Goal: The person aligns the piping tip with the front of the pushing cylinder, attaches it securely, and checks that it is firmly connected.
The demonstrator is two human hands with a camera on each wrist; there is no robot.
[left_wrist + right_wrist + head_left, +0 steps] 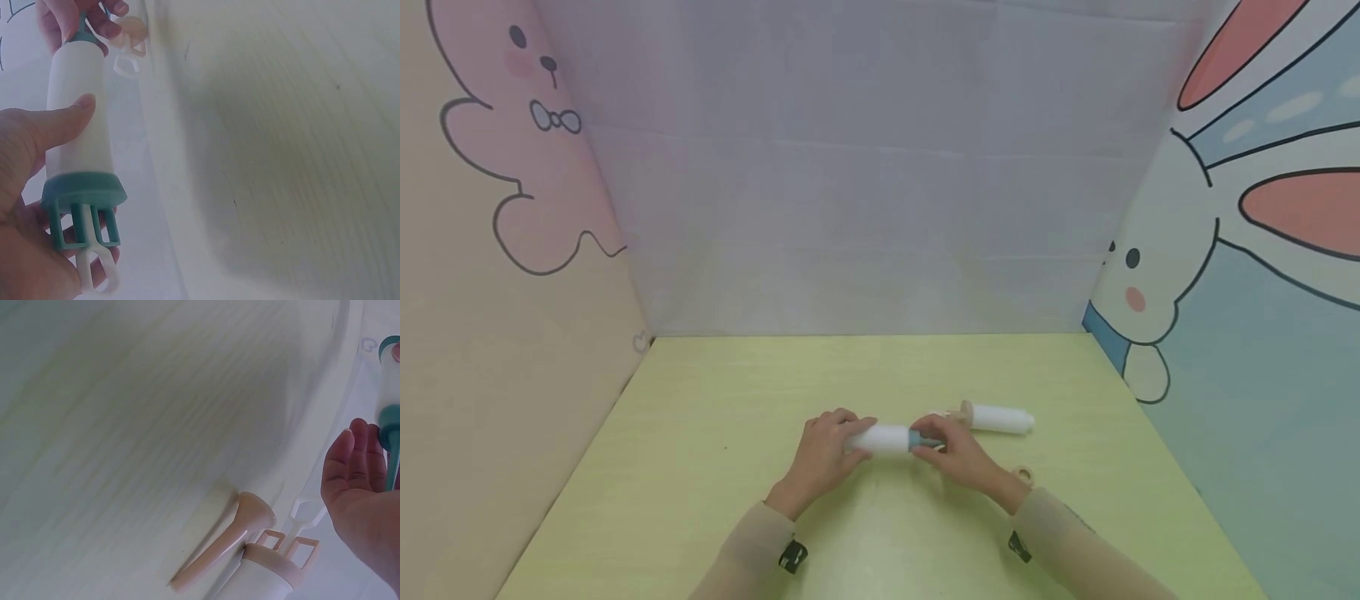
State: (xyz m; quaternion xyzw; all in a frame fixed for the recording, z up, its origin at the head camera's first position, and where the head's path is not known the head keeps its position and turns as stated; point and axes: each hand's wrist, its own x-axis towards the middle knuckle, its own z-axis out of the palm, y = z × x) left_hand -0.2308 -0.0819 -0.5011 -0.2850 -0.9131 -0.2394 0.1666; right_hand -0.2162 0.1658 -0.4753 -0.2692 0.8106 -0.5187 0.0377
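Observation:
A white decorating syringe (882, 438) with teal ends lies crosswise between the two hands. My left hand (823, 454) grips its barrel, thumb laid along the white tube in the left wrist view. Below that thumb show the teal slotted handle end (84, 190) and the white plunger ring (100, 275). At the other end, my right hand (958, 454) pinches the long teal nozzle (392, 447), which sits against the barrel's mouth. In the right wrist view the fingers reach up behind this nozzle, and the frame's edge cuts off part of it.
A second white syringe (1002, 418) with peach parts lies on the yellow table (737, 517), just beyond the right hand. A loose peach nozzle (253, 512) rests near it, close to the right wrist. Walls with cartoon animals flank the table; a pale sheet hangs behind.

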